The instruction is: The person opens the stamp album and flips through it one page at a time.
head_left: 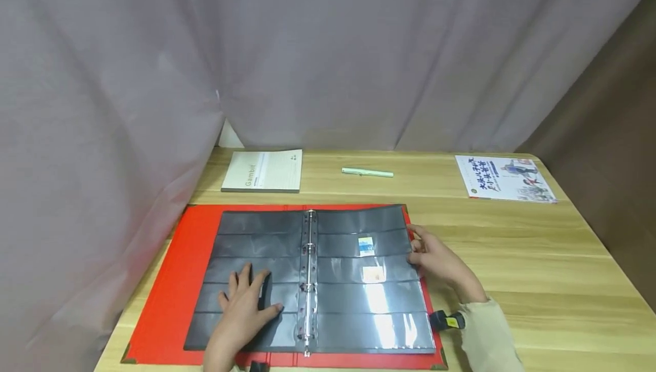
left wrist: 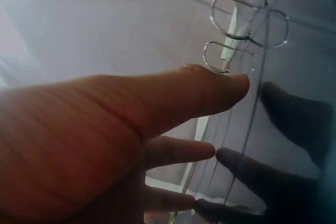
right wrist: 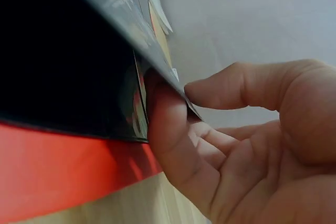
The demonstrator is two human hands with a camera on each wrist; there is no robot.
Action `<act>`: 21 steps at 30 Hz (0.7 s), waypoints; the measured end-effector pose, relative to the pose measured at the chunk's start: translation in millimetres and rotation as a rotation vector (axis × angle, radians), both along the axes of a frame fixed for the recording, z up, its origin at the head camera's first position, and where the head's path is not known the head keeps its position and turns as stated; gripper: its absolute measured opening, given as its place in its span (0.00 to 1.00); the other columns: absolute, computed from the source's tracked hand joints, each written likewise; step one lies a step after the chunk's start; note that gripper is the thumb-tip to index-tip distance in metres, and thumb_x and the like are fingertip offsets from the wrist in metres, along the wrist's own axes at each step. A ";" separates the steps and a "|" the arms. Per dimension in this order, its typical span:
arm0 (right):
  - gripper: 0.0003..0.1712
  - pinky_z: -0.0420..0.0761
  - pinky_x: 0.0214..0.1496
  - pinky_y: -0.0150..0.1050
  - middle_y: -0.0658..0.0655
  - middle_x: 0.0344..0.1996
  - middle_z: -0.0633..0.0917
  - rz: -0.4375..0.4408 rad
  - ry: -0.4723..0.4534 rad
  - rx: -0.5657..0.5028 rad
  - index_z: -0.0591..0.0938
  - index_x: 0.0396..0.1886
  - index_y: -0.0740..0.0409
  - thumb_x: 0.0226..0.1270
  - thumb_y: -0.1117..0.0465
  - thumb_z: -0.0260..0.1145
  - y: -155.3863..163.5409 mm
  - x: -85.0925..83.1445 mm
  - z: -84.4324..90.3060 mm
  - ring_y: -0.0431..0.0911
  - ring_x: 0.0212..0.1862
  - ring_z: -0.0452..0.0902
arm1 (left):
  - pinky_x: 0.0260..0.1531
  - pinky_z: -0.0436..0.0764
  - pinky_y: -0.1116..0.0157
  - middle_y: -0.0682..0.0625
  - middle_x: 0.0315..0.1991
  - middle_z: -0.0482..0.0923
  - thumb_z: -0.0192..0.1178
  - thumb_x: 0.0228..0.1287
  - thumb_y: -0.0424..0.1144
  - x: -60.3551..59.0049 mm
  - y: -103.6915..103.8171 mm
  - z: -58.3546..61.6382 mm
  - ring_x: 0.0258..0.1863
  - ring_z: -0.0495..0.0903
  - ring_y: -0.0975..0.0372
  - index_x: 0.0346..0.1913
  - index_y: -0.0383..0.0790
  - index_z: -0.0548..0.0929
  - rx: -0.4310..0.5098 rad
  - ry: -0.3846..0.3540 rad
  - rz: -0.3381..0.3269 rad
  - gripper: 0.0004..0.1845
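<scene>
The binder lies open and flat on the near part of the worktop, its red cover showing round the black pages, wider on the left. Metal rings run up the middle between the left page and the right page. Each page is divided into clear strips; on the right one I see a blue-and-white card in the second strip from the top and a paler card just below it, half lost in glare. The right hand pinches the right page's outer edge, thumb on top and forefinger beneath, and from the right wrist that edge stands lifted off the red cover. The left hand is spread wide over the lower left page, gripping nothing, with fingertips touching the plastic. Both wrists wear something black, and a pale sleeve covers the right forearm. Beyond the binder, a notebook marked "Gambit" sits at left, a pale green pen lies in the middle, and a book with a white illustrated cover lies far right. A greyish curtain hangs behind them.
</scene>
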State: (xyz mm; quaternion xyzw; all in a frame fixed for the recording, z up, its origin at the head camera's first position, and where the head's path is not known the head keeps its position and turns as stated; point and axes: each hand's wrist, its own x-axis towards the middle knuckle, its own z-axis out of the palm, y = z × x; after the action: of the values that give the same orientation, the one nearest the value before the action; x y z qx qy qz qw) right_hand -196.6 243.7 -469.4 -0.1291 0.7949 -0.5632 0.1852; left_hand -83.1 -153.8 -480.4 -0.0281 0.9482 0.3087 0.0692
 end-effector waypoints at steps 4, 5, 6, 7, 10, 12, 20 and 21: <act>0.47 0.79 0.22 0.39 0.64 0.34 0.81 0.030 -0.024 -0.030 0.44 0.77 0.75 0.61 0.79 0.55 4.1 2.4 0.8 0.47 0.26 0.77 | 0.56 0.44 0.19 0.26 0.75 0.52 0.77 0.53 0.45 -2.6 3.1 -1.7 0.71 0.43 0.24 0.68 0.39 0.75 -0.039 0.020 0.005 0.39; 0.47 0.79 0.22 0.40 0.64 0.35 0.81 0.035 -0.024 -0.027 0.44 0.77 0.75 0.61 0.79 0.55 5.0 2.8 2.0 0.47 0.26 0.77 | 0.56 0.44 0.19 0.26 0.75 0.52 0.77 0.53 0.44 -3.2 3.6 -1.8 0.71 0.43 0.24 0.68 0.39 0.75 -0.049 0.021 0.007 0.39; 0.47 0.80 0.22 0.40 0.65 0.36 0.81 0.041 -0.025 -0.022 0.44 0.77 0.75 0.62 0.79 0.55 6.1 3.1 3.5 0.47 0.25 0.77 | 0.56 0.45 0.19 0.26 0.74 0.53 0.78 0.53 0.44 -3.7 3.9 -1.9 0.71 0.44 0.24 0.68 0.39 0.75 -0.055 0.019 0.008 0.39; 0.46 0.80 0.22 0.40 0.64 0.35 0.81 0.048 -0.025 -0.019 0.43 0.77 0.75 0.63 0.79 0.55 7.1 3.5 5.0 0.46 0.24 0.77 | 0.56 0.45 0.19 0.26 0.74 0.53 0.78 0.52 0.44 -4.0 4.1 -1.9 0.71 0.44 0.24 0.68 0.39 0.75 -0.060 0.018 0.009 0.39; 0.45 0.82 0.22 0.42 0.61 0.31 0.78 0.061 -0.024 -0.014 0.43 0.77 0.74 0.65 0.79 0.54 9.1 4.5 9.7 0.44 0.21 0.74 | 0.56 0.45 0.19 0.26 0.74 0.53 0.78 0.52 0.44 -3.7 4.6 -1.8 0.71 0.44 0.24 0.67 0.39 0.76 -0.066 0.014 0.014 0.39; 0.44 0.83 0.23 0.43 0.60 0.29 0.76 0.067 -0.029 -0.021 0.43 0.78 0.74 0.67 0.79 0.54 9.9 5.3 12.6 0.44 0.21 0.74 | 0.56 0.45 0.19 0.26 0.74 0.53 0.78 0.52 0.44 -2.8 4.9 -1.9 0.71 0.44 0.23 0.67 0.39 0.76 -0.070 0.014 0.017 0.39; 0.46 0.83 0.25 0.41 0.61 0.30 0.78 0.063 -0.038 -0.081 0.43 0.79 0.72 0.68 0.80 0.55 9.6 7.9 23.7 0.43 0.25 0.77 | 0.55 0.47 0.19 0.25 0.73 0.55 0.79 0.50 0.45 -1.9 6.2 -4.1 0.70 0.46 0.23 0.66 0.37 0.76 -0.081 0.031 0.026 0.39; 0.46 0.83 0.26 0.41 0.61 0.30 0.79 0.062 -0.040 -0.088 0.43 0.79 0.72 0.68 0.80 0.55 9.4 8.1 25.2 0.43 0.25 0.78 | 0.55 0.47 0.19 0.25 0.73 0.55 0.79 0.50 0.45 -2.1 6.3 -4.2 0.70 0.47 0.23 0.66 0.37 0.76 -0.082 0.032 0.026 0.39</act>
State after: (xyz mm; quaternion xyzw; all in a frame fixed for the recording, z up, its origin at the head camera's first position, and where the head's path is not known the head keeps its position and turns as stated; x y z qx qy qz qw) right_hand -188.4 253.2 -444.2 -0.1505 0.7611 -0.5942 0.2123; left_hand -85.2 -147.5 -484.6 -0.0384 0.9605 0.2711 0.0488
